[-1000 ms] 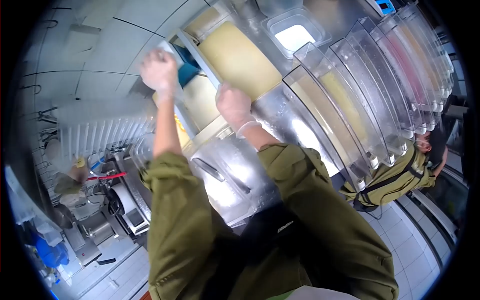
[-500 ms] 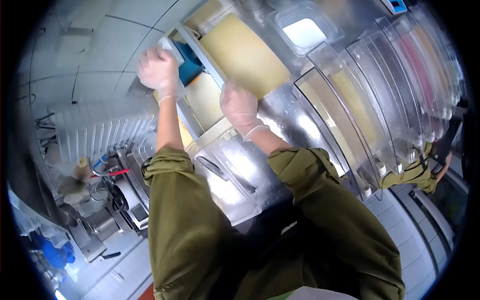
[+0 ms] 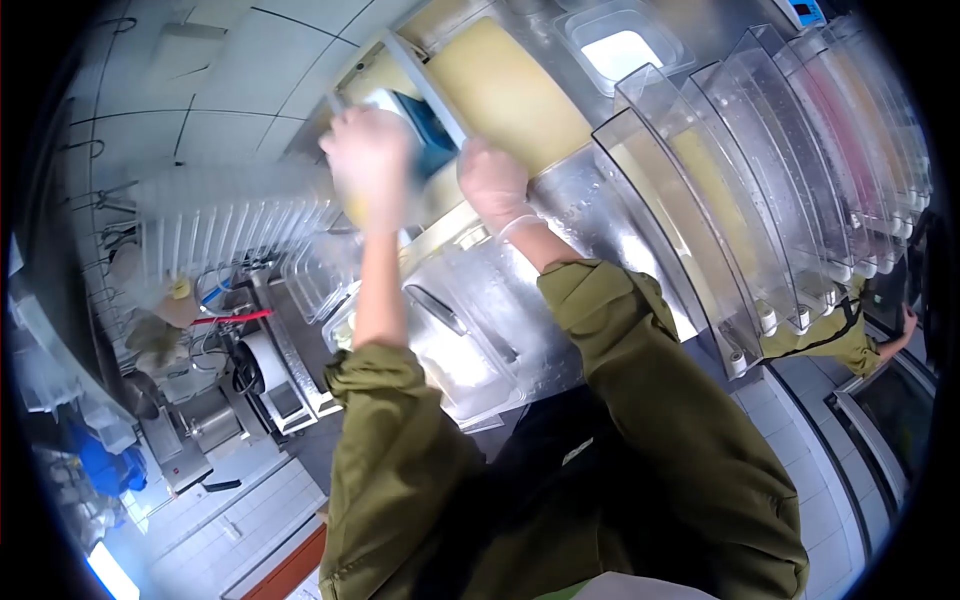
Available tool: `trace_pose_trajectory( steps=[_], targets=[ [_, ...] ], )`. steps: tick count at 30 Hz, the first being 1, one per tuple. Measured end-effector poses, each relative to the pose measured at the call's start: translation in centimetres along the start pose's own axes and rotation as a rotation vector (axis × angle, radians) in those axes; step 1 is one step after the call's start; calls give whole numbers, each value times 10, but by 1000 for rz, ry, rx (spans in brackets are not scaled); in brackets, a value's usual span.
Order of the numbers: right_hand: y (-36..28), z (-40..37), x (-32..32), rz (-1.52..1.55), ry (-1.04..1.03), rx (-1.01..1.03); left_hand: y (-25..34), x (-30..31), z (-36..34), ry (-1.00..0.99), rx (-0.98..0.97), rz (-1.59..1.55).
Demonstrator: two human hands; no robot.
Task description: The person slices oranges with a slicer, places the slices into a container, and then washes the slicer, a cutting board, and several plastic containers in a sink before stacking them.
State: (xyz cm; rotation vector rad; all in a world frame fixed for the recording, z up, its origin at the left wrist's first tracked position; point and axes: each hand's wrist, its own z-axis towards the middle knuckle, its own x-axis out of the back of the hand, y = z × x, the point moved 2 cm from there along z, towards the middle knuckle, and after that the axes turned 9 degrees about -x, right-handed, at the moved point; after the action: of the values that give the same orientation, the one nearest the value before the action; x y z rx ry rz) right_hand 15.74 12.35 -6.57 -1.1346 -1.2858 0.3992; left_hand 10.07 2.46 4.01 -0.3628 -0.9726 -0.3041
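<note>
My left hand (image 3: 372, 150), in a clear glove, is smeared by motion over a teal-blue item (image 3: 434, 133) with a white edge, which it partly covers. The blur hides how its fingers are set. My right hand (image 3: 492, 180), gloved too, is closed with the fingers curled in at the lower end of a grey bar (image 3: 440, 106). What it grips, if anything, is hidden. A pale yellow board (image 3: 515, 92) lies just beyond that hand. Below both hands sits a clear plastic tray (image 3: 458, 358) on the steel counter (image 3: 572, 225).
Clear upright bins (image 3: 690, 190) stand in a row on the right. A clear tub (image 3: 622, 50) with white contents sits at the back. Ribbed clear containers (image 3: 235, 225) are at left, above a machine with a white roll (image 3: 262, 372). Another person's sleeve (image 3: 835, 340) shows at far right.
My left hand has moved right and slightly down, closer to my right hand, and is now blurred. My right hand stays at the bar's end while the view has shifted a little.
</note>
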Motion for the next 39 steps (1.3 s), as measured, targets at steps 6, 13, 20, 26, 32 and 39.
trace_pose_trajectory(
  steps=[6,13,20,26,32,39],
  targets=[
    [-1,-4,-2,-29,-10,-50,-1,-16,-17,192,67,33],
    [-3,1,-1,-89,-32,-48,-96,-114,89,211,157,95],
    [0,5,-2,-57,-24,-72,-66,-86,73,45,199,114],
    [-1,0,0,-8,-30,-61,0,-14,-25,11,185,-229],
    [1,0,-1,-31,-11,-41,-10,-27,-6,139,52,46],
    [-2,3,-8,-157,1,11,-87,-121,97,318,32,66]
  ],
)
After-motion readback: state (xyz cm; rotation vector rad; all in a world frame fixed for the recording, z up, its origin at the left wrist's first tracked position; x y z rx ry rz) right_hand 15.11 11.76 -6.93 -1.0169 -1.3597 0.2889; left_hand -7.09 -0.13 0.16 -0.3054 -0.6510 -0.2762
